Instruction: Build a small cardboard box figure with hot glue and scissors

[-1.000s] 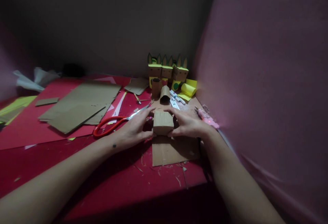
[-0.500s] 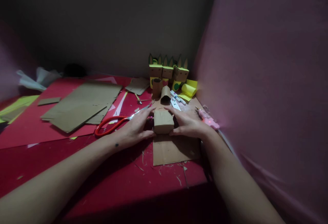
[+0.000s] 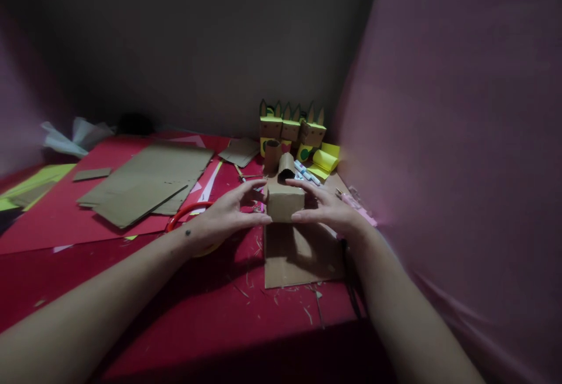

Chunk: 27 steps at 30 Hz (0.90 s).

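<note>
Between my two hands is a small cardboard box [image 3: 285, 204], its plain front facing me. The fingers and thumb of my left hand [image 3: 230, 208] are at its left side, and those of my right hand [image 3: 327, 208] press on its right side. It appears held a little above a cardboard sheet [image 3: 302, 264], on which the hands' shadows fall. Just behind the box lies a curved corrugated cardboard roll [image 3: 287, 164], and an upright cardboard tube [image 3: 272, 154] stands to its left. Red-handled scissors [image 3: 178, 217] are partly hidden behind my left hand.
Several cardboard figures with pointed ears [image 3: 292, 129] stand at the back. White markers [image 3: 307, 173], yellow paper [image 3: 325, 160] and a pink glue gun [image 3: 357, 205] lie to the right. Flat cardboard pieces [image 3: 162, 164] cover red card at left. A pink cloth [image 3: 461, 138] hangs at right.
The box has risen slightly toward me, off the cardboard sheet, with both hands at its sides. The hands' shadows on the sheet have spread. The whole view has shifted slightly.
</note>
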Tool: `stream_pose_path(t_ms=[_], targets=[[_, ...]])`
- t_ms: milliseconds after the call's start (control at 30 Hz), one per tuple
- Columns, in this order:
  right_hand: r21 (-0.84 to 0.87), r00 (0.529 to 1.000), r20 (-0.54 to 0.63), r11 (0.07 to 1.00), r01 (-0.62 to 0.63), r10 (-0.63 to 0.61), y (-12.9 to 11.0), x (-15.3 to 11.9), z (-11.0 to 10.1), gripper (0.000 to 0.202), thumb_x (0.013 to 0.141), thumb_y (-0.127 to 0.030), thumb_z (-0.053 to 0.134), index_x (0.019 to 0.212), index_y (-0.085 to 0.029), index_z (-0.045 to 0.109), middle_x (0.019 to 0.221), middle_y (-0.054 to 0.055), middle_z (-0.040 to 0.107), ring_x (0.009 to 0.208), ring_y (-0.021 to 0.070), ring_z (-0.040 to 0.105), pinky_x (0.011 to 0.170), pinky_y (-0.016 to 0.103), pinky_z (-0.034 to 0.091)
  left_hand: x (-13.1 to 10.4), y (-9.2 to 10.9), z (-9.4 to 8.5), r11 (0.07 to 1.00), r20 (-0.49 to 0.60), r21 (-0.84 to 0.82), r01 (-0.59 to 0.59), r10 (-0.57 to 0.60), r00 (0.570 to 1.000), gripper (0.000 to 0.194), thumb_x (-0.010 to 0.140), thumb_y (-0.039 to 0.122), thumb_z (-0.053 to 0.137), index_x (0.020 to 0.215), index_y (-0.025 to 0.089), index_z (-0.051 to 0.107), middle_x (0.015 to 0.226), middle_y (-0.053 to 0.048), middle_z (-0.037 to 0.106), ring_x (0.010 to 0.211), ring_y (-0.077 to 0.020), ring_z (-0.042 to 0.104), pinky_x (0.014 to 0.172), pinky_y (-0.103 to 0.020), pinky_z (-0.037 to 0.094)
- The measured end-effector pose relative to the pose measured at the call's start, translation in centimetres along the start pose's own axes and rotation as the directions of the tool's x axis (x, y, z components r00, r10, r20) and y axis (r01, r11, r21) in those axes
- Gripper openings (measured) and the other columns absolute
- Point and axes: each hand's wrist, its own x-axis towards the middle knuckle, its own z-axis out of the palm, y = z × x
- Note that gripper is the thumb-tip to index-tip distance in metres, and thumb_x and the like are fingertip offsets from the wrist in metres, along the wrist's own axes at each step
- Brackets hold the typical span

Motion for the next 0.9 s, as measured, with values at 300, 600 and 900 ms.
stream_pose_path(t_ms=[300, 600, 900], targets=[[0.072, 0.999, -0.044, 0.997, 0.022, -0.018, 0.2, 0.2, 0.7, 0.091, 0.067, -0.037, 0.087, 0.149, -0.025, 0.049, 0.137, 0.013, 0.065, 0.129, 0.0351, 0.060, 0.105, 0.049, 0.052, 0.3, -0.1, -0.6, 1.000, -0.010, -0.011, -0.029, 0.029, 1.000, 0.073, 0.074, 0.033, 0.087, 0.141, 0.025, 0.060, 0.144, -0.017, 0.065, 0.138, -0.0365, 0.058, 0.108, -0.053, 0.057], [-0.199, 0.998, 0.000, 0.978, 0.059, -0.060, 0.5, 0.7, 0.9, 0.076, 0.066, -0.023, 0.084, 0.134, -0.018, 0.053, 0.124, 0.012, 0.067, 0.114, 0.0323, 0.065, 0.096, 0.046, 0.056, 0.3, 0.8, -1.0, 0.993, -0.245, 0.114, -0.015, 0.043, 0.969, 0.041, 0.084, 0.051, 0.077, 0.116, 0.024, 0.076, 0.122, -0.011, 0.078, 0.113, -0.0310, 0.073, 0.088, -0.038, 0.064], [-0.218, 0.998, 0.028, 0.974, 0.059, -0.054, 0.0, -0.2, 0.3, 0.103, 0.064, -0.041, 0.091, 0.153, -0.021, 0.044, 0.147, 0.019, 0.057, 0.133, 0.0355, 0.055, 0.108, 0.050, 0.049, 0.9, 1.1, -2.3, 0.991, -0.483, 0.136, -0.004, 0.070, 0.873, 0.023, 0.081, 0.045, 0.074, 0.071, 0.025, 0.080, 0.076, -0.006, 0.078, 0.069, -0.0208, 0.067, 0.066, -0.033, 0.056]])
